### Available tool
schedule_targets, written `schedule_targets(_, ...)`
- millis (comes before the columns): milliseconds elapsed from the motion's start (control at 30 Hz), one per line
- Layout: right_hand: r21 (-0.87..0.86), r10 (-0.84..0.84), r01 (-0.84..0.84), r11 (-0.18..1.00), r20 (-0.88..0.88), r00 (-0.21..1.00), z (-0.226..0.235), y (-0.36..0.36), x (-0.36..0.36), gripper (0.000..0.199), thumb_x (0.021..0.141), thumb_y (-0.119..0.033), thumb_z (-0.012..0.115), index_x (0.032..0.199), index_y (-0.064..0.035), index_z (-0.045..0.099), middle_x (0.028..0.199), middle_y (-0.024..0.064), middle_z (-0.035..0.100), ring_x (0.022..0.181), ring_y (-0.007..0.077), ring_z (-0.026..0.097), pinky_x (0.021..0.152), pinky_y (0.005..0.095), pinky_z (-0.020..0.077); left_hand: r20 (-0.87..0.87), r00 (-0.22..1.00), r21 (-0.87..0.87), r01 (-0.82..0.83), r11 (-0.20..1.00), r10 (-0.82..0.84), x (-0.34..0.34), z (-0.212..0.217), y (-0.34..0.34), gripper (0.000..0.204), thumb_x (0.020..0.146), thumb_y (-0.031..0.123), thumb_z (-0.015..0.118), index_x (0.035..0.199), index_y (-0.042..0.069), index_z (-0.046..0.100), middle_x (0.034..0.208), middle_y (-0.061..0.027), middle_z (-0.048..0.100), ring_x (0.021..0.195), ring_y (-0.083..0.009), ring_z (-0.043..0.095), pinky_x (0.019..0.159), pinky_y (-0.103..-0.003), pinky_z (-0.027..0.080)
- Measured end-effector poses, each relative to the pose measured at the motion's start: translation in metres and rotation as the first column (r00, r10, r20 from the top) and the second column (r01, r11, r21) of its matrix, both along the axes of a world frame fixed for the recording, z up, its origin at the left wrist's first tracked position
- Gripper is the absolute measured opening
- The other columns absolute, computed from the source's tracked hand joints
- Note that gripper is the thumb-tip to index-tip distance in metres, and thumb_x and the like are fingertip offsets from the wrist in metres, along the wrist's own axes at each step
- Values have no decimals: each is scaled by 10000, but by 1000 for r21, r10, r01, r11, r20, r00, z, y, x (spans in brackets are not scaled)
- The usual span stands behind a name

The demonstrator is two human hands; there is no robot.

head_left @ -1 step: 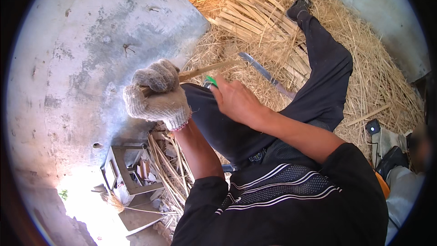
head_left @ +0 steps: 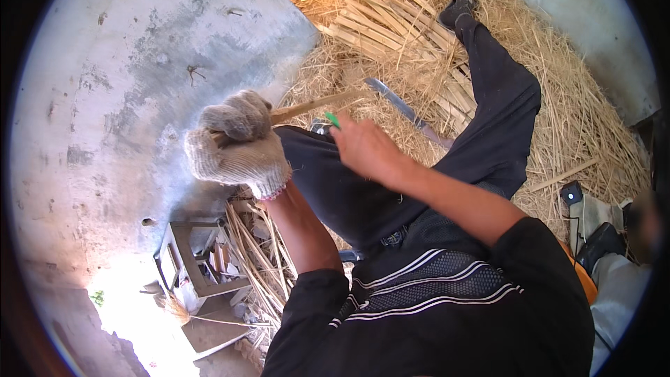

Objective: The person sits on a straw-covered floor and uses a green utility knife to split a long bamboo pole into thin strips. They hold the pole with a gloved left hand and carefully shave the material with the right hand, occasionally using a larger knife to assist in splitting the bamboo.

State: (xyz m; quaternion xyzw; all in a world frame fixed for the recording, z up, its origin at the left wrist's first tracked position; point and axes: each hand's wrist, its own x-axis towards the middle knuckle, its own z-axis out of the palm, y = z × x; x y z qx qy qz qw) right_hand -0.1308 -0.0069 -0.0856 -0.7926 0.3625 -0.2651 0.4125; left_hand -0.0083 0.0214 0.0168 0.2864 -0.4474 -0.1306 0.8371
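Bamboo strip point(head_left: 314, 105) at frame centre sits clamped in the gloved left hand point(head_left: 236, 141), its long axis running up-right toward the knife point(head_left: 408, 113), whose handle the bare right hand point(head_left: 366, 148) grips closed, just beside it.

— What colours do I see at mid-frame?
— Off-white knit glove point(head_left: 237, 143), pale tan bamboo strip point(head_left: 310, 106), green knife handle point(head_left: 333, 120).
— Lower down?
— Black jacket with white stripes point(head_left: 426, 286); golden straw point(head_left: 558, 119) upper right.
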Motion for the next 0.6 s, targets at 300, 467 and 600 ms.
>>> schedule_targets(300,-122,8,10,992,142,990,13,-2,8,223,950,-201,517,953,21,495,626,290,576,618,493,588,567,550,481,52,999,60,-11,998,8,-4,5,1,462,814,407,421,457,126,338,389,-7,244,340,-152,203,404,-340,236)
schedule_targets(467,-169,-30,25,985,-28,999,-22,-9,24,153,868,-105,556,853,46,579,755,276,619,675,456,624,614,522,516,96,995,47,25,999,-30,4,2,-3,462,839,375,412,456,138,309,390,5,236,335,-124,194,385,-305,215)
schedule_targets(600,-113,-2,-36,993,-315,949,-151,-58,-23,178,781,-77,571,844,77,634,890,282,637,897,418,638,755,492,511,58,998,-46,26,999,-23,-9,19,-5,456,862,329,413,456,152,306,389,17,236,317,-113,220,335,-289,258)
